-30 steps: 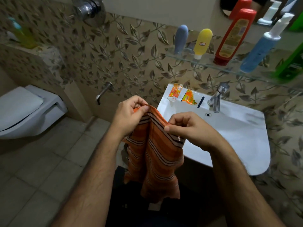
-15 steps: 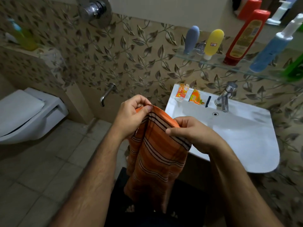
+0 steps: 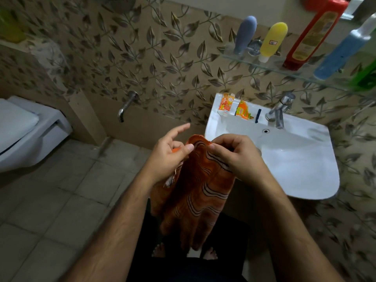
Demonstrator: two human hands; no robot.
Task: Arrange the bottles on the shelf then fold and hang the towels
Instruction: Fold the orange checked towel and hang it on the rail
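Leaf-patterned tiled wall [image 3: 162,58] across upper half of frame; grey floor tiles [image 3: 50,210] lower left. One white toilet [image 3: 26,131] at left edge. One white sink [image 3: 295,159] right of centre, one chrome tap [image 3: 279,110] at its back rim, one wall spout [image 3: 126,107] left of it.

One orange striped towel [image 3: 195,192] at frame centre, hanging in front of sink's near-left corner. Long axis vertical in frame: top edge bunched at the hands, loose end pointing down toward two bare feet at bottom centre. Stripes wavy, folds irregular.

One glass shelf [image 3: 274,67] upper right, five bottles counted on it, left to right: grey-blue bottle [image 3: 245,33], yellow bottle [image 3: 272,40], red bottle [image 3: 313,35], blue bottle [image 3: 341,51], green bottle [image 3: 366,76] cut by frame edge and blurred. All leaning up-right in frame, wide-angle view.

Left hand [image 3: 168,157]: thumb pinching towel's top edge, index finger extended away from cloth. Right hand [image 3: 234,155]: fingers curled, clamped on the top edge just beside the left thumb.

Two orange packets [image 3: 234,106] and one small dark item on sink's back rim.
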